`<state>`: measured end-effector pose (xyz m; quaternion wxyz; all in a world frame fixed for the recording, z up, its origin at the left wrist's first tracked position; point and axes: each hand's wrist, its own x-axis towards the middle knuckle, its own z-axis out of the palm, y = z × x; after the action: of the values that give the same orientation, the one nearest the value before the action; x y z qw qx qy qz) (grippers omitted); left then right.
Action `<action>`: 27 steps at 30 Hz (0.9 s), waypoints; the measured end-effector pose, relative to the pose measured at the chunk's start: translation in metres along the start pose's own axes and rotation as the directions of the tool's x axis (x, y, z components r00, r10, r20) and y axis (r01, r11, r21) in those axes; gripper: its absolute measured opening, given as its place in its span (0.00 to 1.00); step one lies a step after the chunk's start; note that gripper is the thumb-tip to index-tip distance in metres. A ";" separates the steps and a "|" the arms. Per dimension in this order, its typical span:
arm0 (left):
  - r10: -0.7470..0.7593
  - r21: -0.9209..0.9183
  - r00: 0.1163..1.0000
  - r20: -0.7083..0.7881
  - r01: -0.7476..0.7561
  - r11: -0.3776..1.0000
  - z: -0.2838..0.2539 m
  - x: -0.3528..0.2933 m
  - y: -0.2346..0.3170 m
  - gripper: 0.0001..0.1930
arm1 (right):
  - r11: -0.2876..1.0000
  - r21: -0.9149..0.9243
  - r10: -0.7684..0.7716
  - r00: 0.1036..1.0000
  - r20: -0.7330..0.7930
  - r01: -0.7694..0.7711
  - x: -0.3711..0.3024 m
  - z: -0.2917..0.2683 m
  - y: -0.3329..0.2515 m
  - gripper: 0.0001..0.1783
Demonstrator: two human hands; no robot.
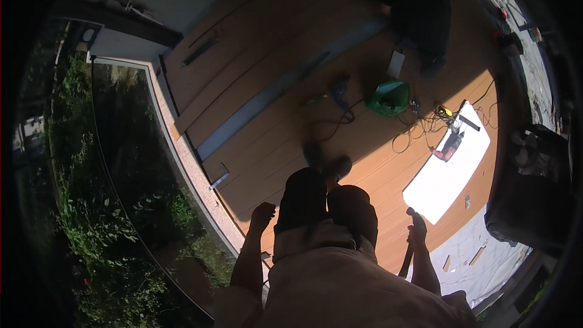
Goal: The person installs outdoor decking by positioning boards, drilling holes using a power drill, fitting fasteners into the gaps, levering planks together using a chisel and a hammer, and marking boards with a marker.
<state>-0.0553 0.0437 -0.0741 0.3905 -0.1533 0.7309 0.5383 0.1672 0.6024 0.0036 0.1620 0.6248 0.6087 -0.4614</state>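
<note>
My left hand (262,215) hangs beside my left leg in shadow, its fingers curled in. Whether anything is inside it I cannot make out. Down by my right side, my right hand (417,229) is closed round a dark long-handled tool, which looks like a hammer (405,265); its short dark end sticks out above the fist and its shaft runs back along my forearm. Under my feet lie brown deck boards (370,176). Closest to the right hand is a bright white panel (440,191) lying on the boards.
A power tool (448,147) and tangled cables (419,130) lie on or by the panel. Ahead are a green bucket (388,98) and a crouching person (419,15). A small square (220,176) lies near the pale left edge (197,182), beside glass and plants. A grey strip (273,94) crosses the boards.
</note>
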 end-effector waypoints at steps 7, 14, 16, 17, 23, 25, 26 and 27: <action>-0.085 0.226 0.996 0.001 0.083 0.971 0.018 0.092 0.025 0.17 | 0.988 -0.014 -0.152 0.987 -0.042 0.152 -0.007 0.034 -0.095 0.24; -0.015 -0.182 0.999 -0.042 0.007 0.983 0.041 0.133 0.110 0.13 | 0.994 -0.056 -0.088 0.996 0.025 0.090 0.005 0.050 -0.114 0.13; -0.008 -0.127 0.995 -0.100 -0.004 0.992 0.043 0.136 0.114 0.12 | 0.898 -0.292 -0.328 0.943 0.048 0.328 -0.001 0.050 -0.151 0.15; 0.021 -0.162 0.995 -0.101 -0.038 0.986 0.046 0.140 0.112 0.12 | 0.908 -0.313 -0.266 0.961 0.077 0.277 0.012 0.043 -0.154 0.19; -0.148 -0.360 0.973 -0.178 0.075 0.930 0.062 0.111 0.069 0.08 | 0.818 -0.444 -0.295 0.930 0.222 0.365 0.084 0.017 -0.193 0.12; -0.206 -0.416 0.961 -0.184 0.114 0.902 0.083 0.093 0.073 0.09 | 0.656 -0.436 -0.552 0.786 0.278 0.616 0.112 0.012 -0.205 0.09; -0.240 -0.406 0.958 -0.159 0.158 0.900 0.102 0.098 0.086 0.09 | 0.587 -0.510 -0.589 0.764 0.264 0.629 0.134 0.001 -0.193 0.11; -0.170 -0.403 0.977 -0.132 0.104 0.909 0.107 0.089 0.079 0.10 | 0.495 -0.562 -0.634 0.717 0.288 0.663 0.153 -0.001 -0.185 0.12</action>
<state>-0.1203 0.1879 -0.0999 0.3271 -0.3234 0.6247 0.6311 -0.0265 0.7345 -0.0475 0.1889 0.2475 0.9114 -0.2693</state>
